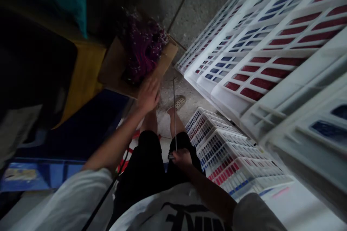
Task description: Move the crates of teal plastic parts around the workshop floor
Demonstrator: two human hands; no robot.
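At the far left, dark bins and a yellow surface [84, 75] are sitting in shadow, too dim to read. Just right of them, a cardboard box [114, 68] is lying open on the floor, holding a heap of purple beaded material [143, 47]. The left hand [148, 94] is reaching out over the near edge of that box, fingers loosely spread and palm down, holding nothing; whether it is touching the cardboard is blurred.

Moving right, the right hand [182, 157] is resting on the knee, closed around the base of a thin metal rod [174, 115] that is pointing away from the body toward the floor by the sandalled foot [179, 101].

Farther right, white plastic trays [230, 155] with red and blue pieces in their slots are stacked near the leg, and taller stacks [271, 54] are leaning along the right side.

The likely trouble: the rod's tip is standing close to the foot and leg, so a slip of the grip could jab them, and the leaning stacks look apt to slide if bumped.
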